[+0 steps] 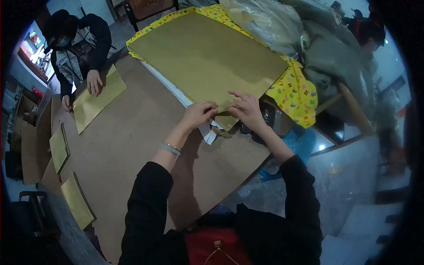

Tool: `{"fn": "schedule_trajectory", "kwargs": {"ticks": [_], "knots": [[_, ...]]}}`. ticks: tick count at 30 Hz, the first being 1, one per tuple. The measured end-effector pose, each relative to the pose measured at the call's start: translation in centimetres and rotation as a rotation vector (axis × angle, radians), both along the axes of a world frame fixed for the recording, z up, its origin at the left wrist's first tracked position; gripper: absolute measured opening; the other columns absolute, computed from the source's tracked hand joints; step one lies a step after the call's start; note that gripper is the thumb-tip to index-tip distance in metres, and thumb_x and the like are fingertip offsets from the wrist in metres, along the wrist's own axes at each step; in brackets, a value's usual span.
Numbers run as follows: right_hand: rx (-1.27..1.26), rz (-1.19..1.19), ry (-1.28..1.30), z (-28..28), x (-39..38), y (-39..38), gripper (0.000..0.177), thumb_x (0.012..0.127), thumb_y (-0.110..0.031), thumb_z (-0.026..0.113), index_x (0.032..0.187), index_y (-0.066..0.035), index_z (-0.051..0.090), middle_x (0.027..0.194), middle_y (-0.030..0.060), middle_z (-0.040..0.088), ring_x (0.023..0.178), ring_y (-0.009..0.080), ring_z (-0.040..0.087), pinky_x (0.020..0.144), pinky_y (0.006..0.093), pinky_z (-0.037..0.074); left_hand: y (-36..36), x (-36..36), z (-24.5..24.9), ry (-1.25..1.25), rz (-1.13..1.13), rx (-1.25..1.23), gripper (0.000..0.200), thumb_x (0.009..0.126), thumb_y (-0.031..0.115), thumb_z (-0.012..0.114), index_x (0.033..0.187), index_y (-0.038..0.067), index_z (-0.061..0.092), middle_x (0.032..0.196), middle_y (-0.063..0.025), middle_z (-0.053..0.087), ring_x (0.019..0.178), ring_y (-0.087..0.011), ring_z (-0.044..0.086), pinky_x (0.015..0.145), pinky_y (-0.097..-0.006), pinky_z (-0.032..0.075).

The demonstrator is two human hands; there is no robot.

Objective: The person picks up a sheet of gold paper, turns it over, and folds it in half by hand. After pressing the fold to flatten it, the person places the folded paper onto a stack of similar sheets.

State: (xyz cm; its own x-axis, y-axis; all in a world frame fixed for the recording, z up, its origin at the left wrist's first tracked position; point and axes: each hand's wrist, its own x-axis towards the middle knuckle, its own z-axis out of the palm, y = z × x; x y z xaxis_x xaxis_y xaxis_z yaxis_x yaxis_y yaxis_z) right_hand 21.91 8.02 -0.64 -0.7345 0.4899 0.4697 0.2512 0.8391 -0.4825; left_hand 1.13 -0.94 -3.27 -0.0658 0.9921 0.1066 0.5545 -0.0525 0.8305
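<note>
A large tan sheet [207, 53] lies over yellow patterned material [293, 95] that shows around its edges. At the sheet's near corner, my left hand [201, 114] has its fingers pressed together on the edge; what lies between them is too small to tell. My right hand [245, 108] is just to its right at the same corner, thumb and fingers apart, some fingers raised. Below the hands, a white strip [207, 132] and a crumpled brown scrap [219, 131] hang beside a small yellowish flap [227, 121].
Across the brown table [132, 132], a masked person in a dark cap handles a yellow sheet [99, 99]. Two yellow stacks [77, 201] lie along the left edge. Clear plastic bags [269, 22] are piled at the back right, near another person. A chair [148, 9] stands behind.
</note>
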Motion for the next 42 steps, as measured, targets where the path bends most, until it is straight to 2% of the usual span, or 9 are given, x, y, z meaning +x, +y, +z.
{"fn": "schedule_trajectory", "kwargs": {"ticks": [8, 12, 17, 23, 29, 33, 36, 38, 42], "knots": [[0.159, -0.189, 0.114, -0.9, -0.9, -0.5, 0.013, 0.074, -0.018, 0.07, 0.081, -0.009, 0.064, 0.093, 0.004, 0.06, 0.092, 0.0248, 0.054, 0.084, 0.038, 0.037, 0.1, 0.0, -0.4, -0.102, 0.003, -0.09, 0.021, 0.091, 0.018, 0.061, 0.097, -0.002, 0.064, 0.103, -0.0043, 0.066, 0.081, -0.0123, 0.061, 0.073, -0.0257, 0.048], [0.125, -0.199, 0.134, -1.7, -1.0, -0.1, 0.014, 0.073, -0.018, 0.071, 0.082, -0.009, 0.064, 0.092, 0.0039, 0.06, 0.09, 0.0248, 0.054, 0.083, 0.038, 0.037, -0.7, 0.5, 1.4, -0.129, 0.033, -0.116, 0.022, 0.09, 0.018, 0.061, 0.1, -0.001, 0.065, 0.105, -0.0057, 0.066, 0.08, -0.0131, 0.061, 0.072, -0.0266, 0.049], [0.057, -0.206, 0.163, -2.6, -1.0, -0.2, 0.014, 0.075, -0.017, 0.07, 0.085, -0.01, 0.064, 0.093, 0.0027, 0.06, 0.091, 0.0232, 0.055, 0.082, 0.0367, 0.036, -0.2, 0.1, -1.1, -0.221, -0.009, -0.031, 0.021, 0.085, 0.022, 0.065, 0.1, 0.007, 0.068, 0.088, -0.0038, 0.07, 0.072, -0.0152, 0.066, 0.069, -0.0278, 0.051], [0.086, -0.239, 0.185, -0.8, -0.4, -1.8, 0.046, 0.07, -0.025, 0.076, 0.11, -0.01, 0.057, 0.098, 0.0049, 0.058, 0.094, 0.0228, 0.056, 0.084, 0.0366, 0.035, -0.4, 0.7, -0.6, -0.067, 0.069, 0.078, 0.019, 0.083, 0.022, 0.066, 0.096, 0.008, 0.068, 0.085, -0.0029, 0.069, 0.07, -0.0161, 0.065, 0.065, -0.0284, 0.049], [0.218, -0.284, 0.017, -2.2, 0.8, -0.7, 0.031, 0.071, -0.022, 0.073, 0.098, -0.009, 0.063, 0.093, 0.0041, 0.061, 0.093, 0.023, 0.056, 0.084, 0.0369, 0.036, -0.6, 1.2, -0.2, -0.132, 0.105, 0.102, 0.019, 0.083, 0.023, 0.066, 0.093, 0.006, 0.068, 0.083, -0.005, 0.068, 0.066, -0.0149, 0.064, 0.062, -0.0277, 0.049], [0.274, -0.218, 0.095, -2.3, 0.8, -0.5, 0.016, 0.073, -0.016, 0.069, 0.087, -0.01, 0.065, 0.085, 0.0027, 0.062, 0.088, 0.022, 0.058, 0.083, 0.0365, 0.037, -1.1, 1.3, -0.2, -0.207, 0.07, 0.061, 0.023, 0.082, 0.012, 0.07, 0.102, 0.001, 0.067, 0.105, -0.0052, 0.068, 0.087, -0.0094, 0.063, 0.074, -0.0258, 0.05], [0.281, -0.201, 0.111, -2.0, 1.0, -0.6, 0.014, 0.072, -0.012, 0.069, 0.084, -0.009, 0.064, 0.085, 0.0026, 0.063, 0.085, 0.0218, 0.058, 0.082, 0.0364, 0.038, -0.9, 1.7, -0.1, -0.229, 0.087, 0.22, 0.022, 0.081, 0.015, 0.069, 0.099, 0.003, 0.067, 0.091, -0.0086, 0.067, 0.073, -0.0182, 0.064, 0.065, -0.03, 0.051], [0.284, -0.202, 0.111, -2.1, 1.0, -0.7, 0.014, 0.071, -0.011, 0.069, 0.083, -0.008, 0.064, 0.085, 0.0029, 0.063, 0.085, 0.0221, 0.058, 0.082, 0.0365, 0.038, -0.2, 1.4, 0.2, 0.113, 0.004, 0.373, 0.026, 0.077, 0.012, 0.069, 0.102, 0.004, 0.066, 0.092, -0.0099, 0.065, 0.082, -0.0255, 0.062, 0.072, -0.0364, 0.05], [0.351, -0.202, 0.134, -1.9, 1.0, -1.1, 0.014, 0.073, -0.009, 0.067, 0.086, -0.01, 0.063, 0.087, 0.0026, 0.062, 0.088, 0.0212, 0.057, 0.084, 0.0371, 0.037, 1.1, 1.2, -0.9, 0.174, -0.077, 0.269, 0.028, 0.076, 0.011, 0.068, 0.104, 0.01, 0.067, 0.091, -0.0097, 0.063, 0.087, -0.031, 0.059, 0.078, -0.0417, 0.047]]}}
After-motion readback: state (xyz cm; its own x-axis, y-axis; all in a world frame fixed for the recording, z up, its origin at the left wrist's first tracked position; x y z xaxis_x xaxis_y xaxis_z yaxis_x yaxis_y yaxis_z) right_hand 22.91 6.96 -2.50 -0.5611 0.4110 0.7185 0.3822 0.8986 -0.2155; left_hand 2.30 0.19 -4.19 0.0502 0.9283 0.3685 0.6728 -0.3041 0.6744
